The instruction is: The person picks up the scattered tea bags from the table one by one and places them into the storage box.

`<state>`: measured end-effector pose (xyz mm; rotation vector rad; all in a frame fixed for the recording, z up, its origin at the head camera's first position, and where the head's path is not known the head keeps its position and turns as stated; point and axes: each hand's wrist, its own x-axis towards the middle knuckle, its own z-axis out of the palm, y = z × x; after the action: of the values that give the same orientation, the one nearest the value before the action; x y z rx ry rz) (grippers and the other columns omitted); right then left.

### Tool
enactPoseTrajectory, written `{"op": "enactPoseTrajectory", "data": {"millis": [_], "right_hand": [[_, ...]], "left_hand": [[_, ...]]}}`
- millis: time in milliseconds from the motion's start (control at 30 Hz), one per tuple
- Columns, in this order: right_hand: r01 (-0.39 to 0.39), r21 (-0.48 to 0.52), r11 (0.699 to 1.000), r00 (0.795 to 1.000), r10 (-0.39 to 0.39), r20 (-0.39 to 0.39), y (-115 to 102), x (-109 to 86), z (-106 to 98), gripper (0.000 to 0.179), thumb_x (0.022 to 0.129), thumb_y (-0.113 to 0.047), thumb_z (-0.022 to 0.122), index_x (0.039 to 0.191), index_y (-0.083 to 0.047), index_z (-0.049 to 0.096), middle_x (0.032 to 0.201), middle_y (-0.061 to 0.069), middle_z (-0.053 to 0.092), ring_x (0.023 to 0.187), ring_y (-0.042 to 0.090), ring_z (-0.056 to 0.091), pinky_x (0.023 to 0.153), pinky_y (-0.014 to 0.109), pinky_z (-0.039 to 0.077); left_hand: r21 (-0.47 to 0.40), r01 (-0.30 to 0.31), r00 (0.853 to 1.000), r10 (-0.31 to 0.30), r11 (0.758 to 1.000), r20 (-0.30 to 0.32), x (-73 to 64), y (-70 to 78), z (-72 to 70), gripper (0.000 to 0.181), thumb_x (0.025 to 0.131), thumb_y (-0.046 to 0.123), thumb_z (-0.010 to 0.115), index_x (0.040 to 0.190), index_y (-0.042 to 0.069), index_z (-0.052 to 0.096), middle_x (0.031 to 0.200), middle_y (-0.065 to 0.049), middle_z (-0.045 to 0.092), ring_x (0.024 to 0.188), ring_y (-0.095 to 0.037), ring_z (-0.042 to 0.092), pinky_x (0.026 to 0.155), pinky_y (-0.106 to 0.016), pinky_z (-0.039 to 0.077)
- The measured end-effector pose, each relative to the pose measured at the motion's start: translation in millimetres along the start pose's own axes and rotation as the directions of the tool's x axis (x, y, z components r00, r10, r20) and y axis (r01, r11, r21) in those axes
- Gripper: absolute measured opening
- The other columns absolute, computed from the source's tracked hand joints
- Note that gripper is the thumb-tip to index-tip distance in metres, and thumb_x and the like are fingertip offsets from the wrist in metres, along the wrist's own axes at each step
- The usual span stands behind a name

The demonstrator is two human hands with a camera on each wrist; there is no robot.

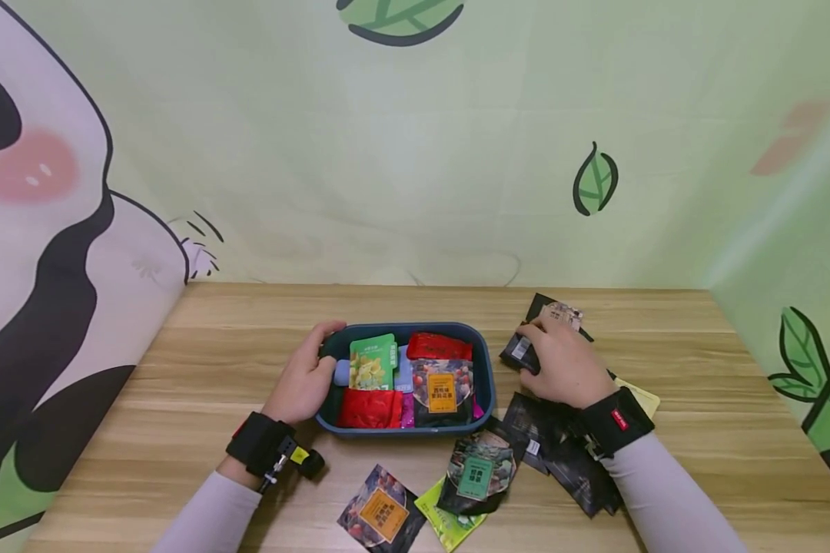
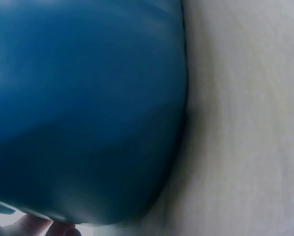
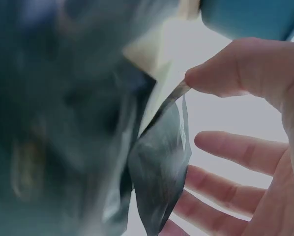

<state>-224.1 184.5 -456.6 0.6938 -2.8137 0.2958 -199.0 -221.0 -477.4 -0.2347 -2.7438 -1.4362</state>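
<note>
My left hand (image 1: pixel 309 380) grips the left end of a dark blue plastic bin (image 1: pixel 401 432), thumb at its rim. The bin's smooth outer wall (image 2: pixel 88 113) fills much of the left wrist view. In the bin lie a green packet (image 1: pixel 371 362), red packets (image 1: pixel 370 408) and a black packet with an orange label (image 1: pixel 443 392). Right of the bin, my right hand (image 1: pixel 569 361) holds a black packet with a white barcode label (image 1: pixel 519 349) between thumb and fingers. The right wrist view shows my thumb at the edge of a dark packet (image 3: pixel 159 172), several fingers partly behind it.
Several black packets (image 1: pixel 581 468) lie under and before my right wrist. Nearer the front are a black packet with a green label (image 1: pixel 477 476), a yellow-green packet (image 1: pixel 449 518) and another orange-labelled packet (image 1: pixel 383 514). A pale yellow packet (image 1: pixel 639 395) shows beyond the right wristband.
</note>
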Motion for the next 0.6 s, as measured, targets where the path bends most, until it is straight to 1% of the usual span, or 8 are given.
{"op": "enactPoseTrajectory", "data": {"millis": [100,167,233,300,367,467,533,600], "right_hand": [[-0.016,0.014,1.0,1.0,0.016,-0.015,1,0.7,-8,0.065,0.072,-0.031,0.076,0.127,-0.001,0.065,0.118,0.017,0.057,0.103,0.032,0.056,0.085,0.046,0.05],[-0.02,0.041,0.999,0.999,0.021,-0.03,-1,0.2,-15,0.065,0.072,-0.031,0.076,0.129,-0.001,0.064,0.122,0.017,0.056,0.107,0.033,0.056,0.087,0.047,0.05],[-0.012,0.075,0.997,0.998,0.016,-0.054,-4,-0.5,-23,0.065,0.073,-0.031,0.075,0.13,-0.003,0.063,0.126,0.016,0.056,0.109,0.033,0.056,0.087,0.047,0.05],[0.012,0.101,0.995,0.997,-0.004,-0.077,-11,-1.4,-29,0.064,0.075,-0.032,0.074,0.132,-0.005,0.063,0.129,0.014,0.055,0.109,0.031,0.056,0.086,0.046,0.05],[0.054,0.126,0.991,0.994,-0.042,-0.097,-20,-1.6,-35,0.064,0.076,-0.033,0.074,0.133,-0.008,0.063,0.132,0.012,0.055,0.109,0.029,0.056,0.085,0.045,0.051],[0.136,0.155,0.978,0.986,-0.119,-0.117,-37,-1.7,-40,0.063,0.077,-0.034,0.074,0.134,-0.011,0.062,0.135,0.008,0.055,0.111,0.026,0.056,0.085,0.042,0.051],[0.204,0.188,0.961,0.975,-0.183,-0.125,-48,-2.2,-41,0.061,0.078,-0.034,0.073,0.134,-0.012,0.063,0.137,0.007,0.055,0.114,0.024,0.055,0.088,0.041,0.051],[0.269,0.219,0.938,0.96,-0.243,-0.137,-59,-3.5,-41,0.06,0.078,-0.034,0.073,0.134,-0.013,0.063,0.139,0.005,0.054,0.118,0.021,0.055,0.091,0.038,0.05]], "left_hand": [[0.001,0.0,1.0,0.0,1.0,-0.001,0.1,-0.3,0.4,0.054,0.097,0.015,0.039,0.15,0.023,0.041,0.151,-0.003,0.044,0.132,-0.027,0.043,0.109,-0.056,0.032],[0.005,-0.006,1.0,0.007,1.0,-0.003,0.4,-0.9,0.6,0.054,0.097,0.014,0.039,0.15,0.023,0.041,0.15,-0.004,0.044,0.132,-0.027,0.043,0.109,-0.056,0.032],[0.01,-0.01,1.0,0.01,1.0,-0.007,0.7,-1.2,0.7,0.053,0.097,0.014,0.039,0.149,0.023,0.042,0.15,-0.003,0.045,0.131,-0.026,0.044,0.109,-0.054,0.032],[0.014,-0.015,1.0,0.015,1.0,-0.008,0.6,-1.0,0.4,0.053,0.097,0.014,0.039,0.15,0.023,0.042,0.149,-0.004,0.045,0.13,-0.026,0.044,0.11,-0.054,0.032],[0.018,-0.013,1.0,0.013,1.0,-0.01,0.5,-0.4,0.1,0.053,0.097,0.014,0.039,0.149,0.023,0.042,0.149,-0.004,0.045,0.13,-0.026,0.045,0.11,-0.053,0.032],[0.017,-0.009,1.0,0.009,1.0,-0.008,-0.1,0.6,-0.2,0.053,0.098,0.015,0.039,0.15,0.022,0.041,0.15,-0.004,0.045,0.13,-0.027,0.045,0.11,-0.054,0.032],[0.017,-0.005,1.0,0.005,1.0,-0.009,-0.2,1.2,0.0,0.053,0.098,0.015,0.039,0.15,0.022,0.041,0.15,-0.005,0.045,0.13,-0.027,0.045,0.109,-0.055,0.032],[0.017,-0.002,1.0,0.002,1.0,-0.006,-0.2,1.5,0.5,0.053,0.098,0.015,0.039,0.15,0.022,0.041,0.15,-0.005,0.045,0.129,-0.027,0.045,0.109,-0.055,0.032]]}}
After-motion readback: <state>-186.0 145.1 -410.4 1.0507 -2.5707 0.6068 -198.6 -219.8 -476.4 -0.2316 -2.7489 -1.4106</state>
